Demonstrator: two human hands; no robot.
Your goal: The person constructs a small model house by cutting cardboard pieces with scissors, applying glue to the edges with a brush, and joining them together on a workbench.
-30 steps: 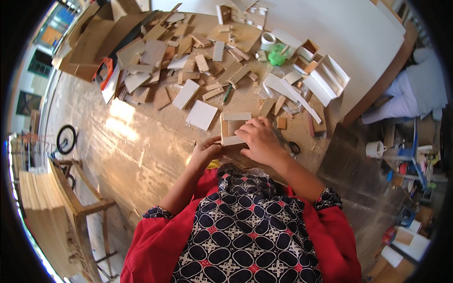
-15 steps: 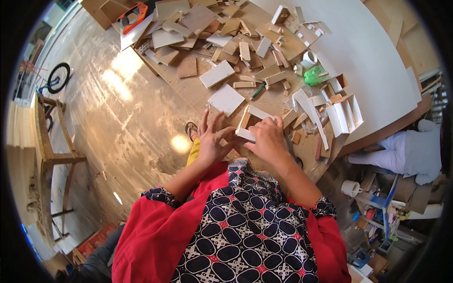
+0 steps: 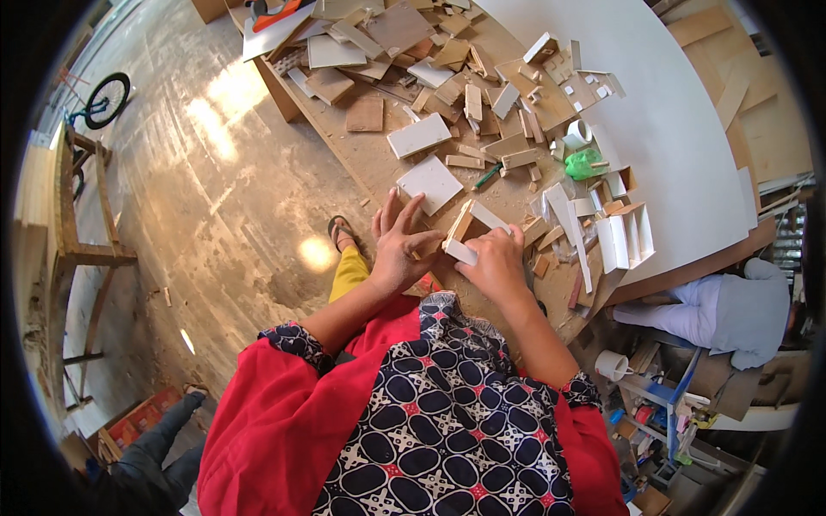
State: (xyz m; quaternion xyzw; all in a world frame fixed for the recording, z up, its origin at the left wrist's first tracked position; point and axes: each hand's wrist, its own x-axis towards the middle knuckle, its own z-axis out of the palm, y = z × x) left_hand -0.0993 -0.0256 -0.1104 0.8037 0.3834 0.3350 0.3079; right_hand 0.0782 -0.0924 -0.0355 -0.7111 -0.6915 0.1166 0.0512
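Head: R fingers (image 3: 494,241) grip wood frame (image 3: 462,225), grn container (image 3: 580,164) w/ stick (image 3: 600,164).

The right hand (image 3: 499,265) covers part of the wooden frame (image 3: 462,224); whether the left hand (image 3: 400,254) touches its corner, I cannot tell. The top edge cuts off the orange saw (image 3: 280,15). Dark rim hides much of the bicycle (image 3: 90,110). Only 2 legs (image 3: 151,449) of a person show at lower left.
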